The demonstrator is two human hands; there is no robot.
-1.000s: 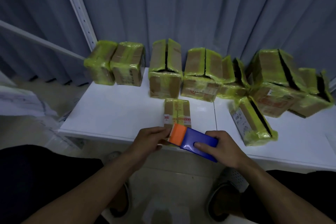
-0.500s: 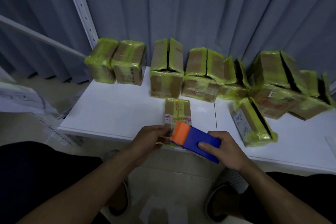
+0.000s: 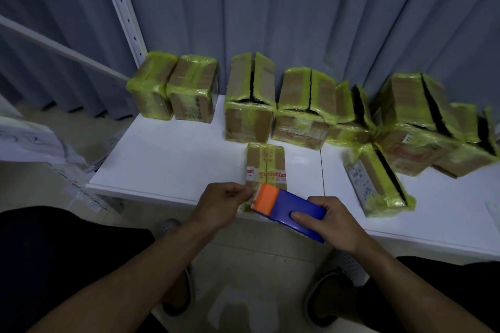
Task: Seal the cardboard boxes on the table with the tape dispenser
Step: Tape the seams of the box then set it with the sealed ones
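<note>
At the table's near edge, the tape is being started on the small box.

Fingers and thumb of the right hand (image 3: 335,222) are wrapped round the blue plastic tape dispenser with an orange front (image 3: 289,211). The left hand (image 3: 219,204) is curled at the orange mouth and seems to pinch the loose tape end, though the film is too faint to be sure. Just beyond them lies the small brown cardboard box with yellow and red-printed tape (image 3: 266,162), flat on the white table (image 3: 167,159). A row of yellow-taped cardboard boxes (image 3: 250,100) stands behind, several gaping. The likely risk is that the thin film folds onto itself or lands crooked if the pinch slips before it is pressed down. Compared with a second ago almost nothing has shifted: hands and dispenser sit at the same spot.
</note>
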